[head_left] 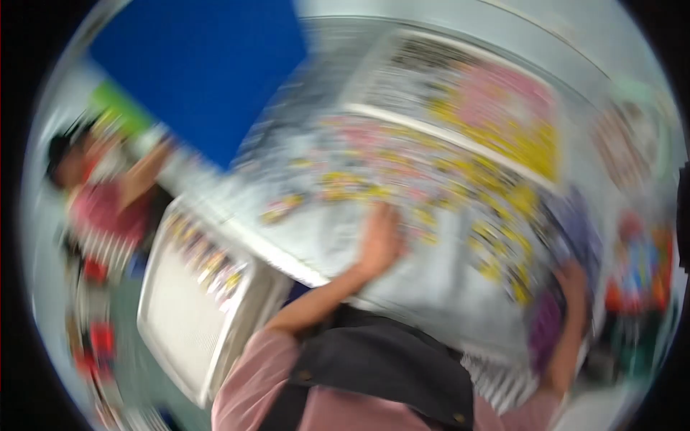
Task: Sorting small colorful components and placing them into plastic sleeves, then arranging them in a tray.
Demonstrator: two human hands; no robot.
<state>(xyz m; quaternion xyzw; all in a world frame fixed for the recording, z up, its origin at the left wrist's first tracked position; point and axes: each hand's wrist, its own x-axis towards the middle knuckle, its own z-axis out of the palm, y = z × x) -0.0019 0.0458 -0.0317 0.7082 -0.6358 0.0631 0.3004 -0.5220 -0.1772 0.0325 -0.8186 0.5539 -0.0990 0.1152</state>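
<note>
Motion blurs the whole head view. My left hand (382, 233) is over the pale worktable (327, 248), at the near edge of a scatter of small yellow, pink and dark pieces (352, 185). Its fingers are smeared, so whether they hold a piece cannot be told. At the table's right end, my right hand (573, 281) reaches beside a purple item (544, 327) and a bluish-purple bundle (575, 223). Its fingers are blurred too. More yellow-and-dark pieces (503, 251) lie between my two hands.
A white-rimmed tray (438, 131) of pink, yellow and dark pieces lies at the back. A large blue panel (208, 72) rises at the far left. Below it stands a white crate (169, 316) with a row of small packets. Another person (111, 205) works at the left.
</note>
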